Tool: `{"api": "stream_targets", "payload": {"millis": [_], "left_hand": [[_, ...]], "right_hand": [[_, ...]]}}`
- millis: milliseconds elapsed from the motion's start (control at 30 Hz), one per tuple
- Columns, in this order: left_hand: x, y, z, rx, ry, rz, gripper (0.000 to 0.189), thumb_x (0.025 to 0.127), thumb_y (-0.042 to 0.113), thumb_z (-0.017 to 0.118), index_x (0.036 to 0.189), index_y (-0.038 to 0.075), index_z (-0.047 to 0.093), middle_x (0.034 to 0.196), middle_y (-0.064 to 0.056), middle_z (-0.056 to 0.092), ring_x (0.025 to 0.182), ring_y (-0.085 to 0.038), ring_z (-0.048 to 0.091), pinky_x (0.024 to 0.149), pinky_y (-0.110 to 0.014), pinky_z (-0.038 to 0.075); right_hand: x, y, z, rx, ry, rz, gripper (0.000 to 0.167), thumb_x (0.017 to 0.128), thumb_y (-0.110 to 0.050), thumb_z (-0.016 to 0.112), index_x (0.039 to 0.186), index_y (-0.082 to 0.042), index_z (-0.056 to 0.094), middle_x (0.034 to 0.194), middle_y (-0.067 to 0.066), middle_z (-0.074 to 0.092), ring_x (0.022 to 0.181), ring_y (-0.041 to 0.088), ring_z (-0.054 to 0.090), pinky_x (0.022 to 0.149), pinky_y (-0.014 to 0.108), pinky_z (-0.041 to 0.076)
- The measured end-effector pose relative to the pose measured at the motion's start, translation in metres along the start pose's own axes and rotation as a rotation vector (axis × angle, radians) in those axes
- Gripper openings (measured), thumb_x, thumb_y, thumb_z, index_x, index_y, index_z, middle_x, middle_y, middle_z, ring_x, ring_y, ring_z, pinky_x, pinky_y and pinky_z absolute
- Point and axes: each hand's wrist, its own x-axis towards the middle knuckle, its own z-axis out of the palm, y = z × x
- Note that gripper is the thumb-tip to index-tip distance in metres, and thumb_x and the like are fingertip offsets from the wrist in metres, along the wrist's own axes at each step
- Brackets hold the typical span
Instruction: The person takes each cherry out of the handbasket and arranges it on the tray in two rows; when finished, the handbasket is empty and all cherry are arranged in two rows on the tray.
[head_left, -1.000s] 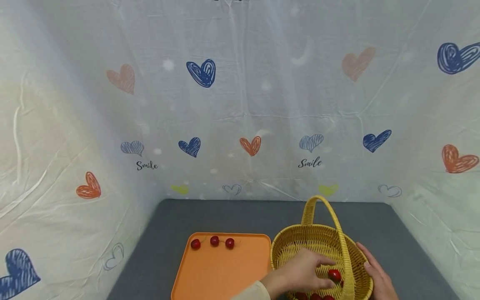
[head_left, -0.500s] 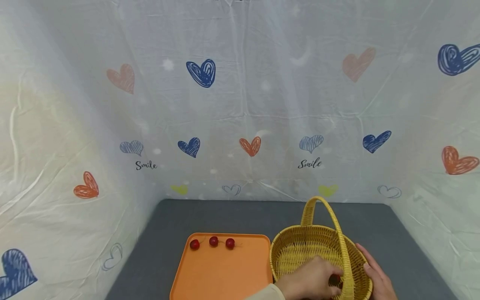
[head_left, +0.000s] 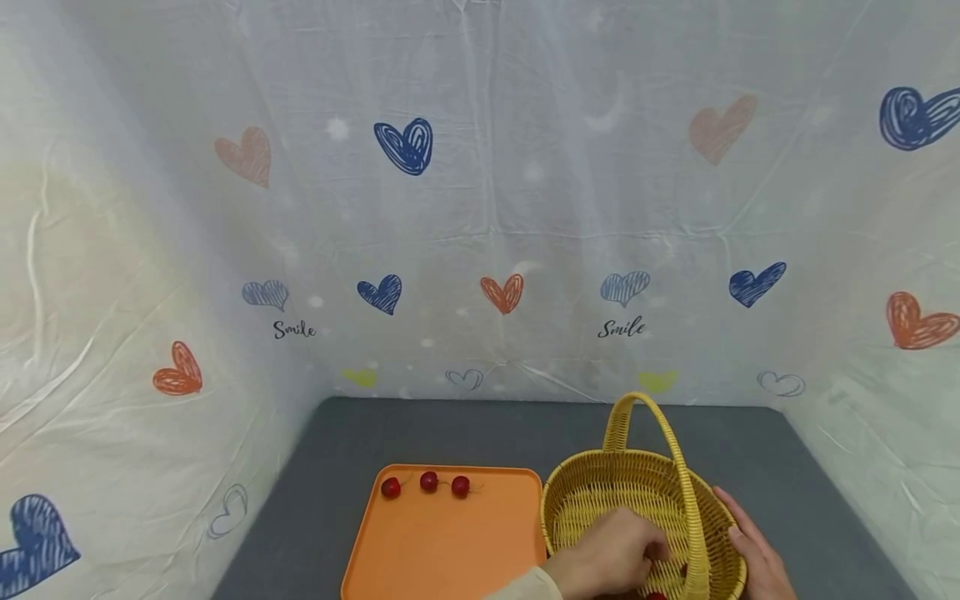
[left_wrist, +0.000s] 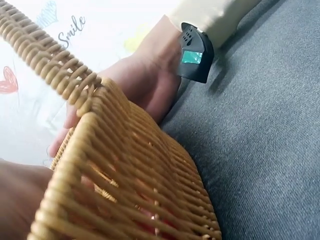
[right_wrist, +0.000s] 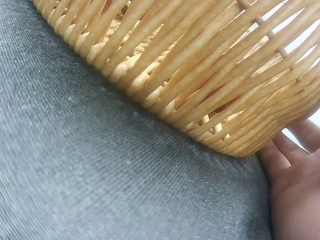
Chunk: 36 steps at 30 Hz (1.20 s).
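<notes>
A yellow wicker basket point(head_left: 570, 500) with a tall arched handle stands at the right. My left hand point(head_left: 611, 546) reaches inside it, fingers curled in a pinch; the cherry between them is hidden from the head camera. Below the fingers a red cherry point(head_left: 656, 596) shows at the frame's lower edge. My right hand point(head_left: 761, 554) holds the basket's right side, thumb at the rim. Left of the basket lies an orange tray point(head_left: 450, 550) with cherries point(head_left: 461, 487) along its far edge. In the left wrist view, the basket's weave point(left_wrist: 135, 165) covers most of the inside.
The tray and basket stand side by side on a dark grey cloth-covered table point(head_left: 480, 433). A white curtain point(head_left: 525, 183) printed with hearts encloses the table at the back and sides. The basket handle point(head_left: 678, 467) arches over the right half of the basket.
My left hand went down to the cherry near the handle, closed its fingers and drew slightly left; that cherry no longer shows there. My right hand stays on the basket; the tray's cherries are unmoved.
</notes>
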Motion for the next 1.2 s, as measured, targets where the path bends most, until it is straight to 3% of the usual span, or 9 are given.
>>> {"api": "stream_targets", "payload": {"millis": [200,300,400,467,600,633,867,1000,1200], "left_hand": [[-0.002,-0.004,0.003,0.004,0.012,-0.082,0.035,0.094,0.01,0.079,0.125,0.026,0.083,0.114,0.019,0.08,0.091,0.015,0.065,0.073,-0.002,0.046],[-0.003,-0.002,0.005,-0.02,0.019,-0.199,0.007,0.095,0.017,0.083,0.097,0.024,0.081,0.085,0.021,0.073,0.068,0.012,0.055,0.059,-0.008,0.041],[-0.005,0.0,0.005,-0.064,0.011,-0.328,0.036,0.097,0.02,0.082,0.069,0.021,0.06,0.058,0.014,0.045,0.048,0.0,0.035,0.046,-0.018,0.032],[-0.005,0.001,0.006,-0.067,0.006,-0.364,0.047,0.098,0.019,0.081,0.064,0.02,0.049,0.054,0.009,0.032,0.043,-0.006,0.026,0.041,-0.022,0.027],[-0.006,-0.001,0.006,-0.028,0.022,-0.308,0.042,0.097,0.013,0.08,0.067,0.021,0.051,0.055,0.01,0.033,0.044,-0.005,0.024,0.042,-0.021,0.025],[-0.006,-0.002,0.007,-0.02,0.022,-0.295,0.037,0.096,0.013,0.08,0.069,0.022,0.057,0.057,0.013,0.04,0.046,0.0,0.031,0.044,-0.018,0.029],[-0.006,-0.004,0.008,-0.039,0.051,-0.231,0.038,0.097,0.009,0.076,0.069,0.023,0.055,0.059,0.013,0.028,0.051,-0.003,0.023,0.048,-0.017,0.024],[-0.006,-0.007,0.006,-0.081,0.093,-0.161,0.015,0.1,0.012,0.076,0.089,0.022,0.079,0.065,0.017,0.053,0.053,0.006,0.035,0.051,-0.01,0.033],[-0.008,-0.008,-0.004,-0.099,0.154,-0.071,0.016,0.101,0.014,0.078,0.114,0.018,0.086,0.095,0.015,0.08,0.073,0.017,0.055,0.064,-0.002,0.043]], "right_hand": [[-0.001,0.001,0.0,0.008,0.005,-0.002,0.071,0.119,-0.053,0.032,0.179,-0.026,0.005,0.12,-0.035,0.062,0.106,0.017,0.075,0.085,0.048,0.066],[-0.001,0.002,-0.002,0.006,-0.01,-0.011,0.07,0.119,-0.054,0.032,0.179,-0.029,0.006,0.121,-0.037,0.061,0.107,0.016,0.076,0.085,0.048,0.066],[-0.001,0.002,-0.003,0.029,-0.03,-0.024,0.069,0.119,-0.053,0.033,0.179,-0.031,0.006,0.123,-0.037,0.061,0.107,0.019,0.076,0.086,0.049,0.066],[0.0,0.003,-0.002,0.037,-0.036,-0.038,0.068,0.12,-0.051,0.032,0.179,-0.03,0.005,0.124,-0.036,0.062,0.106,0.022,0.076,0.085,0.05,0.066],[0.0,0.003,0.0,0.035,-0.015,-0.045,0.068,0.121,-0.048,0.031,0.179,-0.026,0.006,0.123,-0.035,0.063,0.105,0.024,0.076,0.083,0.051,0.066],[0.0,0.003,0.0,0.037,-0.01,-0.047,0.068,0.121,-0.048,0.031,0.179,-0.025,0.006,0.123,-0.034,0.063,0.104,0.025,0.076,0.082,0.051,0.066],[0.0,0.003,0.001,0.017,0.0,-0.041,0.069,0.12,-0.048,0.031,0.179,-0.022,0.005,0.122,-0.038,0.061,0.105,0.017,0.075,0.083,0.05,0.066],[0.0,0.003,0.0,0.012,-0.014,-0.04,0.07,0.121,-0.048,0.031,0.179,-0.022,0.004,0.123,-0.039,0.06,0.107,0.013,0.075,0.084,0.048,0.066],[-0.001,0.003,-0.001,0.016,-0.021,-0.018,0.07,0.12,-0.051,0.031,0.179,-0.026,0.002,0.122,-0.036,0.061,0.106,0.018,0.076,0.085,0.049,0.066]]}}
